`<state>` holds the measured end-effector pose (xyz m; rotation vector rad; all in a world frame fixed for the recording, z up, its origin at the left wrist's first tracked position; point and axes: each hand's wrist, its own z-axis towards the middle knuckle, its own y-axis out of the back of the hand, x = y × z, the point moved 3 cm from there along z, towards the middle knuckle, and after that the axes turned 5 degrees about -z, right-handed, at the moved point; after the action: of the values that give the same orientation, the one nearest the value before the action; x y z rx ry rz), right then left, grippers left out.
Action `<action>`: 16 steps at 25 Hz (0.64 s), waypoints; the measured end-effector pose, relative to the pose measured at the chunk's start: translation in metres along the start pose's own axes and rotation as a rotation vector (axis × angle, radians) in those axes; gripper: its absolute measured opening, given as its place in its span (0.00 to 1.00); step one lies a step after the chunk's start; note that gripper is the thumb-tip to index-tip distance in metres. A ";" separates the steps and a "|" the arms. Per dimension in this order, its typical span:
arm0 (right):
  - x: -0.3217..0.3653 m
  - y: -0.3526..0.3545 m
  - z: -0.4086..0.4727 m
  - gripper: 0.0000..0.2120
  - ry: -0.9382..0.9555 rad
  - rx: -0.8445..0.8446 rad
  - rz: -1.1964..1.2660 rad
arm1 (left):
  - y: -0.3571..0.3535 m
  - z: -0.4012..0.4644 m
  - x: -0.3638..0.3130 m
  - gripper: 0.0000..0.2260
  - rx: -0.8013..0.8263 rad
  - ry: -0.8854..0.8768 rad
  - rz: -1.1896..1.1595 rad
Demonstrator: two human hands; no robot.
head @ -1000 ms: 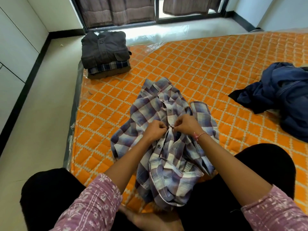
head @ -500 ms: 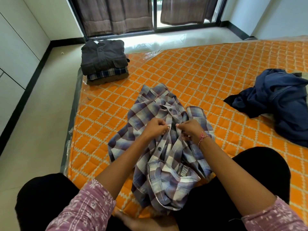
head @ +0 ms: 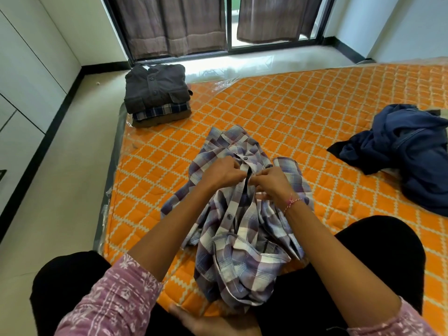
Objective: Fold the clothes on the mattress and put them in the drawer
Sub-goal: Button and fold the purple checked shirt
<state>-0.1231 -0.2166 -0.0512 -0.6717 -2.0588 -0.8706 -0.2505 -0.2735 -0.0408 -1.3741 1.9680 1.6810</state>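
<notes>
One orange mattress (head: 303,112). One plaid shirt (head: 242,229) lies crumpled at the centre. One stack of three folded garments (head: 157,95) sits at ten o'clock. One heap of dark blue clothes (head: 407,151) lies at three o'clock. Two hands are in view.

Crumpled purple-white plaid shirt (head: 240,229) on orange mattress (head: 303,117), folded stack (head: 157,95) at corner, navy garment (head: 412,151) heaped right

A home bedroom: mattress (head: 303,112) on floor, curtained window (head: 218,23).
</notes>
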 end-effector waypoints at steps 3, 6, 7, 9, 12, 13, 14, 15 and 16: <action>-0.006 -0.004 0.001 0.10 0.073 -0.053 0.026 | -0.003 -0.006 0.003 0.07 -0.007 0.026 -0.259; -0.010 -0.005 0.000 0.08 0.131 -0.087 0.068 | -0.008 -0.012 0.011 0.11 -0.083 0.049 -0.406; -0.010 -0.004 -0.002 0.08 0.147 -0.105 0.071 | -0.009 -0.012 0.011 0.12 -0.112 0.046 -0.409; -0.010 -0.005 -0.002 0.10 0.169 -0.122 0.059 | -0.012 -0.013 0.011 0.12 -0.150 0.042 -0.382; -0.010 -0.007 -0.003 0.11 0.180 -0.114 0.024 | -0.013 -0.013 0.006 0.08 -0.133 0.040 -0.405; -0.010 -0.006 -0.003 0.11 0.186 -0.114 0.018 | -0.013 -0.013 0.006 0.08 -0.116 0.048 -0.448; -0.010 -0.006 -0.002 0.10 0.192 -0.113 0.018 | -0.013 -0.013 0.007 0.08 -0.099 0.060 -0.494; -0.010 -0.006 -0.002 0.09 0.200 -0.111 0.018 | -0.014 -0.013 0.008 0.08 -0.091 0.067 -0.531; -0.010 -0.006 -0.003 0.08 0.204 -0.114 0.018 | -0.014 -0.014 0.009 0.09 -0.088 0.067 -0.555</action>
<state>-0.1205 -0.2239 -0.0600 -0.6335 -1.8301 -1.0091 -0.2393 -0.2891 -0.0517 -1.8139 1.3650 1.4769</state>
